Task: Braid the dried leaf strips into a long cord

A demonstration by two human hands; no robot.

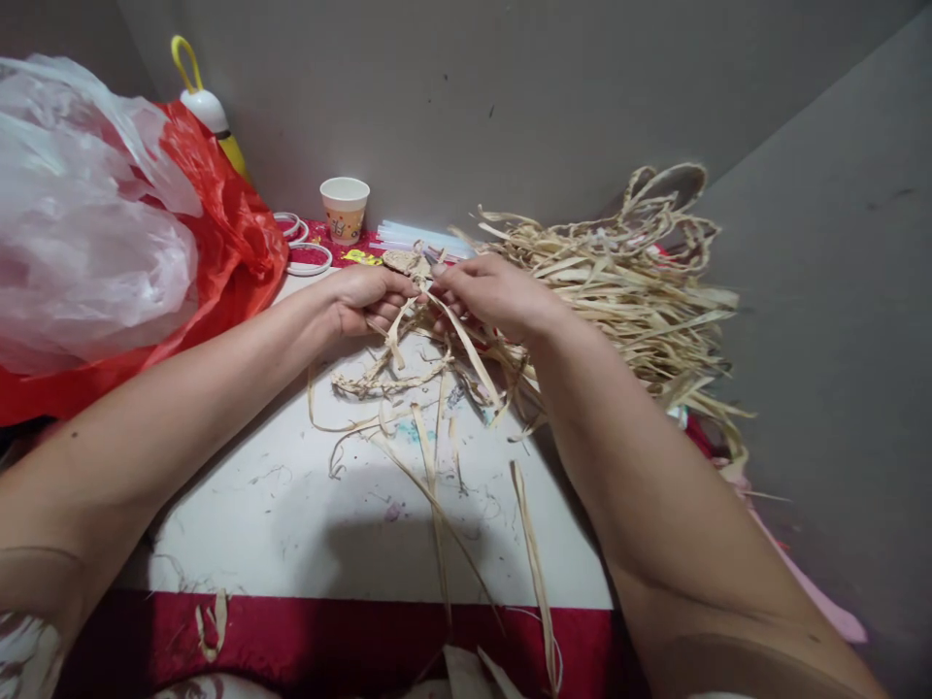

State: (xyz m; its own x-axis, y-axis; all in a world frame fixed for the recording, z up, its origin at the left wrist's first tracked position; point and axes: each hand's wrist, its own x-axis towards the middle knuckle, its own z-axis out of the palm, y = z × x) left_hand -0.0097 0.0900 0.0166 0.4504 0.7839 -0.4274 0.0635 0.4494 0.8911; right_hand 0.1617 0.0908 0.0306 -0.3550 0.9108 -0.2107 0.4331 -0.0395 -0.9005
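My left hand [370, 297] is closed, its thumb and fingers pinching a woven piece of dried husk strips [406, 262]. Close beside it, my right hand [486, 291] is also closed, gripping pale strips at the same spot. A small dark pointed tip shows by its fingers; what it belongs to is hidden. Loose strip ends [472, 355] hang down between the two hands. Below them, a thin braided cord [385, 386] curls on the white board [291, 544].
A large pile of dried strips [633, 301] lies at the right. At the left bulges a clear plastic bag [87, 214] in a red bag [233, 214]. Behind stand a paper cup [345, 216], white rings [310, 260], translucent sticks [422, 240] and a yellow-and-white bottle [208, 112] against the grey wall.
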